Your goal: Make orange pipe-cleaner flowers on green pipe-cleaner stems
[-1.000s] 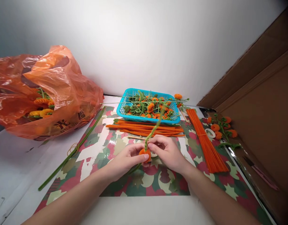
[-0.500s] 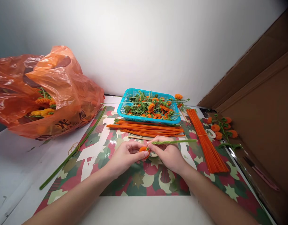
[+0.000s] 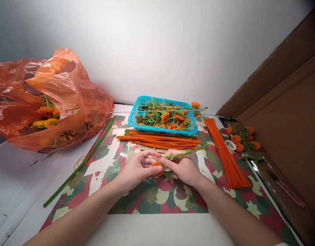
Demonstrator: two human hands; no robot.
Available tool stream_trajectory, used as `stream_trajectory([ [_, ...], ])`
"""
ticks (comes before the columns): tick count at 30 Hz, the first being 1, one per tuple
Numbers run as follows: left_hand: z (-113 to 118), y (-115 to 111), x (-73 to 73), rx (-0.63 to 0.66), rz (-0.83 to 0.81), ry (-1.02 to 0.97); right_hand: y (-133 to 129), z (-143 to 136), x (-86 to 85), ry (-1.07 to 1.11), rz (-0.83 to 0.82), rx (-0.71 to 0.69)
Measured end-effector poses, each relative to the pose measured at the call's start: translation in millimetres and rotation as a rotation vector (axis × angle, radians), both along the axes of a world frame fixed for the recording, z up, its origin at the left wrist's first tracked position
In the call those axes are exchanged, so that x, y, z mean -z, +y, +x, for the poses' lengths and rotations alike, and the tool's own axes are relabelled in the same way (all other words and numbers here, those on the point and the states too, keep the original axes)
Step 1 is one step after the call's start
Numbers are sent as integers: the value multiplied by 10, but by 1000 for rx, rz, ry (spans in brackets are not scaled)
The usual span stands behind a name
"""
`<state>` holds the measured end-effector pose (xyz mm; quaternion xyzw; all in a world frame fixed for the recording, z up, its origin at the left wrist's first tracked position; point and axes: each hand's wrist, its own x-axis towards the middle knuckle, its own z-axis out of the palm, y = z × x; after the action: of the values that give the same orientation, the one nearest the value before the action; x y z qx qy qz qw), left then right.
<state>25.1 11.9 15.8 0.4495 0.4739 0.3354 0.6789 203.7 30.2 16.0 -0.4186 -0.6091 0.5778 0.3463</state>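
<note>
One pumpkin-shaped orange chenille piece [image 3: 158, 169] over mat [image 3: 152, 205], pinched narrowly by your left hand [image 3: 137, 169]. One green chenille stem [image 3: 190, 152], pinched just beside it by your right hand [image 3: 185, 168]. From your hands: one turquoise basket [image 3: 144, 127] at 12 o'clock, contents too jumbled to count; two orange chenille-stem bundles [image 3: 152, 139], at 12 and near 3; one orange plastic bag [image 3: 67, 92] at 10, printed "光", "GUANG", other print creased.
</note>
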Motion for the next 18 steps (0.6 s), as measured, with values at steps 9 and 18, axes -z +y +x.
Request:
stream_trajectory([
  [9,-79,54,-19,113,6,76,18,-1,-6,43,22,213],
  [18,-82,29,-35,151,436,349,-20,-49,-32,228,-381,-54],
])
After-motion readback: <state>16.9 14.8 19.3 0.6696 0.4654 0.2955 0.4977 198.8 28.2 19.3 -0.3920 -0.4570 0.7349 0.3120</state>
